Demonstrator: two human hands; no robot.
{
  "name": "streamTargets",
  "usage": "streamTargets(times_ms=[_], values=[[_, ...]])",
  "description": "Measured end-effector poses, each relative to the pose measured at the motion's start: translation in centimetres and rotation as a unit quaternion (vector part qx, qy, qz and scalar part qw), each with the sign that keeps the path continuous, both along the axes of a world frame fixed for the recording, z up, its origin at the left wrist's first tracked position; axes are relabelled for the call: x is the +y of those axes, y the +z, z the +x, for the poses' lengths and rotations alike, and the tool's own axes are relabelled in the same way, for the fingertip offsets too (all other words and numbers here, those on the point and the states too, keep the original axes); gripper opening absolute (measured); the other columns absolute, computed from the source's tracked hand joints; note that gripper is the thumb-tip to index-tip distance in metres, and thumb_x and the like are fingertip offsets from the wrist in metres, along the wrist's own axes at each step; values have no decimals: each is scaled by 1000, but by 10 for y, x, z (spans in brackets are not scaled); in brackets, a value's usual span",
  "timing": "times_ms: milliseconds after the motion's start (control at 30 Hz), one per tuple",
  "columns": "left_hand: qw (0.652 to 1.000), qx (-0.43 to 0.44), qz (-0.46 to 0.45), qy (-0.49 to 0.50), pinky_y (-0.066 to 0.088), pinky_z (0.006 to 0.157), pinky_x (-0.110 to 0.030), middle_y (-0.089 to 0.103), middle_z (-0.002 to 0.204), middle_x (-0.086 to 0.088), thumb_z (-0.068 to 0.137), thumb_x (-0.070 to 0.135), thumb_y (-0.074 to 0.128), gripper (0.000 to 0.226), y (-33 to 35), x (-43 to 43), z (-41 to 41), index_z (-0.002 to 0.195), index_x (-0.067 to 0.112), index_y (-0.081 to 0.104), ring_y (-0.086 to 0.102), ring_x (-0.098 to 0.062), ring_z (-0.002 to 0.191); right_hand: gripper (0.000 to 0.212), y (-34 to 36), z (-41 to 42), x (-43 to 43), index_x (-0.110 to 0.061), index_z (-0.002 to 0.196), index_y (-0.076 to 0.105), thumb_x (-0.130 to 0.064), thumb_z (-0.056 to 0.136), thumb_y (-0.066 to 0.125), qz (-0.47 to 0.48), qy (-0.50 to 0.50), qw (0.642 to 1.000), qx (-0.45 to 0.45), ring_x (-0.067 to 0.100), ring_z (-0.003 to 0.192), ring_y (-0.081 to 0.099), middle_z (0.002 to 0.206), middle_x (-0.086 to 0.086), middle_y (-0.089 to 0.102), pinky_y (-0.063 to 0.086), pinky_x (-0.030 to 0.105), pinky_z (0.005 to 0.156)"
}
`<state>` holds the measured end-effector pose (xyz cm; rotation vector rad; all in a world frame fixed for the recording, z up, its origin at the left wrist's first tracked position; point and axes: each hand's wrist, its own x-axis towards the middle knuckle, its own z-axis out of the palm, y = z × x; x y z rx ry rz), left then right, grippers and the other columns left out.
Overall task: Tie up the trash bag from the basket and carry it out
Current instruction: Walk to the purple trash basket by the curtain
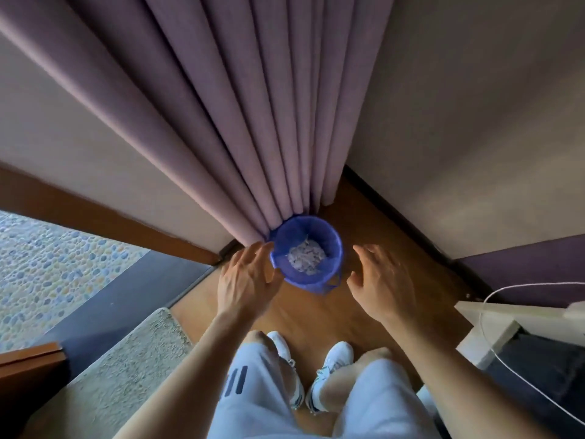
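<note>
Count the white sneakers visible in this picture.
2: one white sneaker below the left hand, another beside it, below the right hand; both partly hidden by knees.

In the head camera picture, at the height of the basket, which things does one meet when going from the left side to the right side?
Pebbled ground → left hand → blue basket with its trash bag → right hand → purple wall.

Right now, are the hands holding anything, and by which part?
Nothing is held. Both hands, left and right, are open on either side of the blue basket.
</note>
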<state>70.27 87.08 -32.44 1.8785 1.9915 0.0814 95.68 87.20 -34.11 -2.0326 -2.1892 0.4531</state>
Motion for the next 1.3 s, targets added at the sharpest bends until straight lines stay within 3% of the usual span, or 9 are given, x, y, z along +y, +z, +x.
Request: streamTargets(times_ms=[333, 567, 700, 800, 867, 967, 1067, 1167, 1300], values=[[999, -42, 11, -5, 52, 90, -48, 62, 134, -12, 76, 44, 45, 64, -222, 36, 14, 133, 18, 58, 59, -40, 115, 51, -229, 22, 22, -21, 135, 55, -24, 85, 67, -48, -104, 993, 32, 25, 113, 61, 124, 6, 64, 50, 38, 91], [996, -5, 62, -60, 53, 83, -49, 63, 130, -13, 77, 47, 46, 64, -351, 66, 9, 132, 17, 59, 62, -42, 106, 59, -379, 29, 31, -24, 136, 51, -24, 81, 72, -119, -169, 973, 103, 29, 122, 55, 130, 7, 61, 50, 45, 97], [993, 21, 91, -73, 53, 85, -53, 56, 141, -13, 79, 48, 45, 66, -395, 74, -5, 137, 18, 55, 59, -45, 106, 51, -440, 33, 30, -22, 126, 60, -27, 78, 76, -174, -189, 946, 196, 25, 113, 64, 120, 2, 70, 51, 38, 93], [992, 2, 113, -56, 53, 84, -55, 42, 152, -18, 82, 29, 66, 62, -412, 78, -8, 140, 16, 51, 57, -50, 111, 32, -459, 25, 34, -18, 110, 65, -28, 82, 77, -181, -191, 931, 252, 17, 88, 66, 99, -2, 71, 51, 32, 76], [991, -25, 125, -43, 52, 83, -56, 39, 153, -23, 79, 14, 75, 70, -415, 78, -7, 143, 13, 47, 56, -53, 112, 12, -462, 19, 35, -21, 90, 64, -24, 86, 74, -183, -188, 928, 266, 11, 65, 58, 79, -1, 65, 47, 30, 62], [991, -44, 125, -27, 50, 89, -58, 40, 153, -24, 80, 12, 74, 74, -414, 75, -5, 146, 7, 41, 55, -54, 116, 28, -462, 21, 29, -21, 65, 58, -17, 92, 65, -201, -225, 905, 302, 9, 50, 57, 59, 1, 63, 48, 35, 60], [992, -38, 122, -21, 50, 88, -59, 45, 148, -25, 81, 16, 74, 72, -412, 73, -2, 144, 3, 42, 55, -53, 114, 28, -443, 31, 22, -20, 72, 62, -21, 100, 56, -175, -268, 870, 375, 14, 52, 63, 56, 1, 65, 53, 41, 64], [993, -20, 113, -16, 52, 84, -57, 48, 142, -25, 83, 23, 72, 68, -410, 64, 4, 142, 2, 44, 55, -51, 109, 23, -410, 44, 21, -15, 86, 63, -18, 103, 48, -140, -297, 844, 425, 13, 53, 57, 57, 2, 55, 53, 27, 59], [996, -15, 92, -8, 54, 83, -53, 45, 139, -21, 85, 28, 68, 66, -407, 46, 11, 141, 2, 44, 56, -46, 107, 20, -366, 51, 25, -15, 95, 63, -23, 103, 47, -92, -317, 822, 464, 19, 62, 50, 67, 6, 46, 56, 25, 55]])
